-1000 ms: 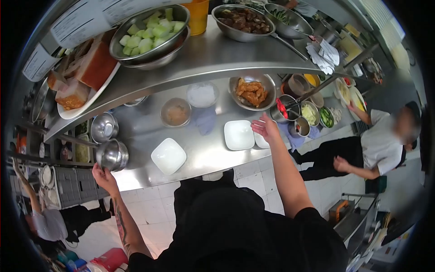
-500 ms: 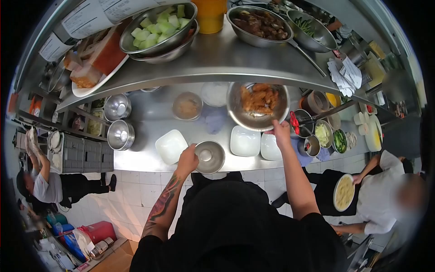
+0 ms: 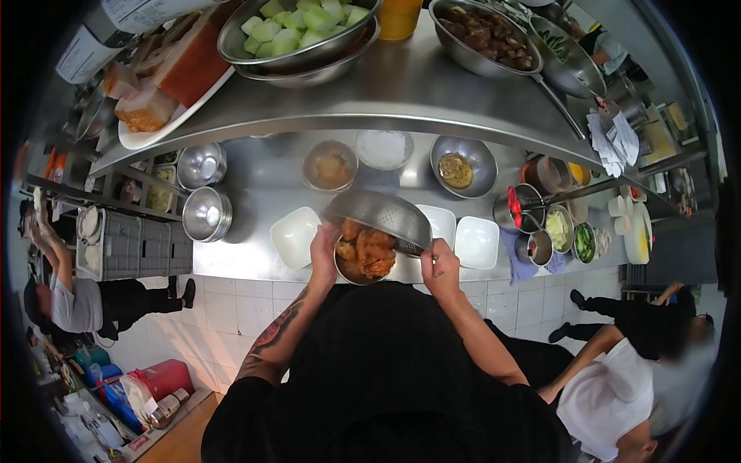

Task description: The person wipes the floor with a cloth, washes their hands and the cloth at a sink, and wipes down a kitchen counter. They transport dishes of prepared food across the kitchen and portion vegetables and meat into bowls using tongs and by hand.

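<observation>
My right hand point(image 3: 440, 267) grips the rim of a perforated steel colander point(image 3: 386, 212), which is tipped steeply above a small steel bowl point(image 3: 353, 275). Browned fried pieces, which look like chicken point(image 3: 374, 253), lie in the small bowl and under the colander's lower edge. On the left, my left hand point(image 3: 325, 251) is closed at the small bowl's side, its fingers up near the colander's left edge. A white square dish point(image 3: 296, 238) stands just left of that hand. Another white dish point(image 3: 476, 242) is right of my right hand, and a third is partly hidden by the colander.
A steel shelf point(image 3: 370, 114) overhangs the counter, bearing pork, cut green vegetable and meat. A bowl with brown crumbs point(image 3: 455, 170) sits behind. Stacked steel bowls point(image 3: 207, 214) stand left, ingredient pots point(image 3: 557, 228) right. Co-workers are at both sides.
The colander has come from the back of the counter towards me and is now tipped over the small bowl. Its fried pieces have gone down into the bowl. The right-hand co-worker's plate is out of sight.
</observation>
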A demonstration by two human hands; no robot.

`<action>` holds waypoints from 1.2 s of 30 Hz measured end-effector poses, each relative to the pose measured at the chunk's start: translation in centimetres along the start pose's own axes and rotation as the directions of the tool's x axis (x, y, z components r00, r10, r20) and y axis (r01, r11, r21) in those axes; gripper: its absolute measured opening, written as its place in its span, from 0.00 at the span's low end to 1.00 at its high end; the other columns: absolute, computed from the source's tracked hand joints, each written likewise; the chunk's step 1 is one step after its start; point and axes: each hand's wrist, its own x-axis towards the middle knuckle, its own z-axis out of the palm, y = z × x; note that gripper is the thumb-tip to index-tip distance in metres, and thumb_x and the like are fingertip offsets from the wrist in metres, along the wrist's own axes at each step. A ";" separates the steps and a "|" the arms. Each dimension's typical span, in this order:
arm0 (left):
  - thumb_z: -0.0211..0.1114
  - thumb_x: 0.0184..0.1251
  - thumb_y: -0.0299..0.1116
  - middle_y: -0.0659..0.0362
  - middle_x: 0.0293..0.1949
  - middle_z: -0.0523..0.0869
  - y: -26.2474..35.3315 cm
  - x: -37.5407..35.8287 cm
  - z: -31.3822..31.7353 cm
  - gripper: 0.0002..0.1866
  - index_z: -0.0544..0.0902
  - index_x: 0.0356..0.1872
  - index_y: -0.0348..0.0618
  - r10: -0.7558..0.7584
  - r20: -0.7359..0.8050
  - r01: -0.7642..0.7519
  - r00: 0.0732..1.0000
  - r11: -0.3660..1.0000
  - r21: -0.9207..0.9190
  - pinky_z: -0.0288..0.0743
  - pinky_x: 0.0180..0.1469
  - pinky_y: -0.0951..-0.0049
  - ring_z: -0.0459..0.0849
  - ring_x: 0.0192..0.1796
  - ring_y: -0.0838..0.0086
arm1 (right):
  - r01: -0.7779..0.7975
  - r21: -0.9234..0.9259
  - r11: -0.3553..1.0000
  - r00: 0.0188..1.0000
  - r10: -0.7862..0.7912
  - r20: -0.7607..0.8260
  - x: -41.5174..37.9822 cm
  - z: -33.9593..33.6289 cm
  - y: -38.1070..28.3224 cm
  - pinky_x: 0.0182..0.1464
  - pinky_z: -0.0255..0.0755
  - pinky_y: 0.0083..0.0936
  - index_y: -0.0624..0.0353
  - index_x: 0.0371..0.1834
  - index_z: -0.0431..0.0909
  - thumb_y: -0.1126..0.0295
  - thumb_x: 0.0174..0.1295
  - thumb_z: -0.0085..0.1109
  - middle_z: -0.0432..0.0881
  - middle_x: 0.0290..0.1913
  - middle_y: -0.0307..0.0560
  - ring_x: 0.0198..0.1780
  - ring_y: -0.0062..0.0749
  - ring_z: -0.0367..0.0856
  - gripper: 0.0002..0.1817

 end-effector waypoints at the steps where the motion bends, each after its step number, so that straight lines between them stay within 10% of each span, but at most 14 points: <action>1: 0.40 0.83 0.49 0.48 0.65 0.76 -0.6 0.0 -0.5 0.31 0.69 0.68 0.28 0.038 0.008 -0.039 0.999 0.999 0.037 0.61 0.73 0.60 0.72 0.68 0.61 | 0.108 0.013 0.994 0.993 -0.107 -0.059 0.0 0.3 0.3 0.31 0.72 0.37 0.65 0.31 0.75 0.76 0.65 0.56 0.73 0.22 0.56 0.27 0.49 0.80 0.05; 5: 0.48 0.81 0.42 0.51 0.58 0.82 1.0 -0.9 0.5 0.24 0.76 0.64 0.32 0.105 0.113 -0.133 0.988 0.953 0.274 0.68 0.69 0.63 0.79 0.62 0.62 | -0.230 0.035 0.973 0.973 0.228 0.040 -0.3 0.5 1.6 0.30 0.73 0.33 0.68 0.33 0.75 0.76 0.68 0.54 0.79 0.27 0.53 0.28 0.36 0.82 0.07; 7: 0.49 0.81 0.39 0.52 0.57 0.83 1.4 -1.2 0.6 0.22 0.78 0.62 0.33 0.089 0.164 -0.149 0.983 0.901 0.407 0.68 0.68 0.63 0.79 0.61 0.62 | -0.301 0.373 0.878 0.936 0.347 -0.062 0.5 0.8 1.8 0.33 0.78 0.29 0.72 0.36 0.76 0.74 0.71 0.50 0.84 0.35 0.49 0.33 0.32 0.84 0.10; 11: 0.65 0.64 0.26 0.51 0.54 0.86 3.7 -2.3 2.2 0.10 0.85 0.45 0.37 0.304 0.617 -0.674 0.726 0.492 0.551 0.67 0.68 0.50 0.81 0.59 0.54 | -0.450 0.732 0.511 0.742 0.671 -0.013 4.3 0.5 7.2 0.42 0.90 0.40 0.74 0.45 0.76 0.73 0.69 0.51 0.84 0.42 0.54 0.38 0.37 0.87 0.11; 14: 0.65 0.64 0.26 0.51 0.56 0.84 4.7 -2.9 2.6 0.12 0.84 0.49 0.38 0.232 0.659 -0.681 0.715 0.446 0.581 0.68 0.68 0.53 0.80 0.61 0.54 | -0.305 0.809 0.503 0.736 0.664 -0.135 8.8 -1.2 10.9 0.41 0.89 0.38 0.71 0.46 0.76 0.74 0.68 0.52 0.83 0.42 0.51 0.34 0.35 0.85 0.10; 19: 0.66 0.63 0.26 0.50 0.58 0.82 5.2 -3.2 3.4 0.18 0.81 0.55 0.39 0.235 0.595 -0.626 0.768 0.468 0.623 0.69 0.67 0.58 0.79 0.62 0.54 | -0.185 0.346 0.920 0.753 0.358 -0.552 13.6 -6.2 14.8 0.33 0.79 0.36 0.68 0.36 0.75 0.72 0.67 0.57 0.84 0.38 0.48 0.31 0.37 0.83 0.08; 21: 0.66 0.63 0.27 0.50 0.59 0.81 5.1 -3.1 3.4 0.20 0.80 0.57 0.39 0.243 0.590 -0.631 0.770 0.421 0.651 0.69 0.66 0.60 0.78 0.62 0.54 | -0.031 -0.398 0.917 0.835 -0.195 -0.514 13.8 -6.5 17.1 0.36 0.73 0.43 0.67 0.37 0.75 0.73 0.62 0.59 0.82 0.36 0.55 0.35 0.52 0.82 0.07; 31: 0.66 0.63 0.32 0.51 0.58 0.82 6.3 -2.3 3.5 0.22 0.78 0.60 0.41 0.169 0.669 -0.689 0.724 0.234 0.686 0.60 0.74 0.47 0.78 0.62 0.50 | -0.120 -0.376 0.919 0.832 -0.114 -0.543 13.7 -3.5 17.7 0.41 0.72 0.48 0.65 0.38 0.75 0.76 0.57 0.57 0.80 0.38 0.63 0.39 0.67 0.77 0.07; 34: 0.66 0.64 0.32 0.49 0.58 0.82 6.9 -1.0 2.7 0.22 0.78 0.59 0.40 0.213 0.672 -0.704 0.709 0.167 0.690 0.59 0.74 0.46 0.78 0.62 0.50 | -0.227 -0.251 0.941 0.845 0.062 -0.531 14.2 -2.4 18.1 0.37 0.77 0.44 0.69 0.39 0.73 0.76 0.61 0.56 0.81 0.37 0.63 0.36 0.61 0.82 0.08; 35: 0.66 0.64 0.32 0.48 0.59 0.81 7.0 -0.1 2.1 0.22 0.78 0.59 0.40 0.271 0.669 -0.712 0.692 0.099 0.696 0.61 0.73 0.48 0.78 0.62 0.49 | -0.350 0.278 0.895 0.779 0.443 -0.443 14.2 -1.8 17.6 0.35 0.81 0.40 0.72 0.40 0.71 0.75 0.63 0.56 0.81 0.38 0.63 0.36 0.57 0.85 0.10; 36: 0.66 0.65 0.33 0.47 0.60 0.81 7.1 1.2 1.4 0.23 0.77 0.61 0.39 0.327 0.612 -0.675 0.720 0.123 0.727 0.62 0.72 0.51 0.76 0.64 0.50 | -0.417 0.708 0.570 0.679 0.713 -0.175 14.1 -1.6 16.1 0.34 0.85 0.37 0.75 0.41 0.70 0.74 0.65 0.56 0.81 0.39 0.62 0.37 0.53 0.87 0.12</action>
